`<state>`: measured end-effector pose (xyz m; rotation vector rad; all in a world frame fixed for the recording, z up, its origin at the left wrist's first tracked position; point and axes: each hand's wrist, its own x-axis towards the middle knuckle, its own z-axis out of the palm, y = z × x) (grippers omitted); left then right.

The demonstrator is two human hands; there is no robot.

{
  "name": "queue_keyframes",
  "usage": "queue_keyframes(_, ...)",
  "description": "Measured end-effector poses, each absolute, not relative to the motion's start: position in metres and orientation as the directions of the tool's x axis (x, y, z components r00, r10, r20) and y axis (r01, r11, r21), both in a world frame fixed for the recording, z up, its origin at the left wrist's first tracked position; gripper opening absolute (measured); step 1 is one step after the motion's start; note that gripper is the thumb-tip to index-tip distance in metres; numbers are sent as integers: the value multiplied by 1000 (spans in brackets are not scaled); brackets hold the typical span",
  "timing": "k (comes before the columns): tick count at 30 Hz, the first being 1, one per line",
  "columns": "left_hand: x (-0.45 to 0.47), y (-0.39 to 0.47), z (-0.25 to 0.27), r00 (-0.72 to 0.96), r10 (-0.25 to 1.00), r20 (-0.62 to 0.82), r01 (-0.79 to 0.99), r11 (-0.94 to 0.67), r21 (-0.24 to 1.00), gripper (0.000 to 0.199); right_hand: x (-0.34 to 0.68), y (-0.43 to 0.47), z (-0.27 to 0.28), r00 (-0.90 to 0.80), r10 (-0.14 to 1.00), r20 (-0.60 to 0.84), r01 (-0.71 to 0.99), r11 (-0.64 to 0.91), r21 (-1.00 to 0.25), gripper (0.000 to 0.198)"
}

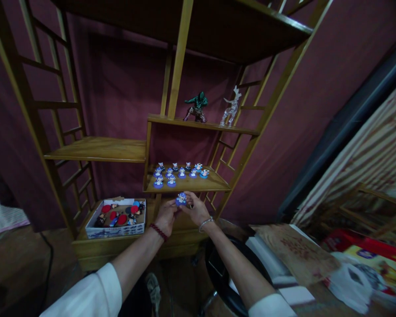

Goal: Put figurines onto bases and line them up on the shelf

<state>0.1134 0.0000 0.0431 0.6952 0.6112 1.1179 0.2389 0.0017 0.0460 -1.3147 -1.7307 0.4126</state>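
Observation:
A small purple-and-white figurine (181,199) is held between both hands, just in front of the lower shelf's edge. My left hand (167,216) grips it from the left, fingers closed on its side. From the right, my right hand (197,210) pinches the same figurine. Behind them, on the wooden shelf (214,181), stand rows of similar figurines: purple-based ones (171,181) in front and middle, dark ones (175,167) at the back, and blue-based ones (203,174) on the right.
An open cardboard box (95,231) of jumbled figurines sits low on the left. On the upper shelf stand a dark green figure (197,107) and a clear figure (231,108). A black stool (214,268) is below my right arm; cardboard (295,251) and a plastic bag (350,281) lie right.

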Motion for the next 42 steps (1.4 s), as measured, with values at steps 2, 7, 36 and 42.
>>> queue_keyframes(2, 117, 2, 47, 308, 946, -101, -588, 273, 762, 27, 244, 6, 49, -27, 896, 443, 587, 373, -719, 44)
queue_keyframes(7, 124, 7, 58, 293, 946, -138, -554, 286, 782, 24, 256, 19, 55, 1, 906, 424, 578, 345, -739, 47)
queue_keyframes(36, 146, 46, 76, 308, 917, -254, -555, 391, 734, 28, 289, 93, 63, -112, 947, 301, 383, 321, -866, 57)
queue_keyframes(42, 150, 49, 76, 348, 899, -265, -536, 422, 731, 26, 294, 108, 54, -126, 950, 287, 341, 313, -887, 58)
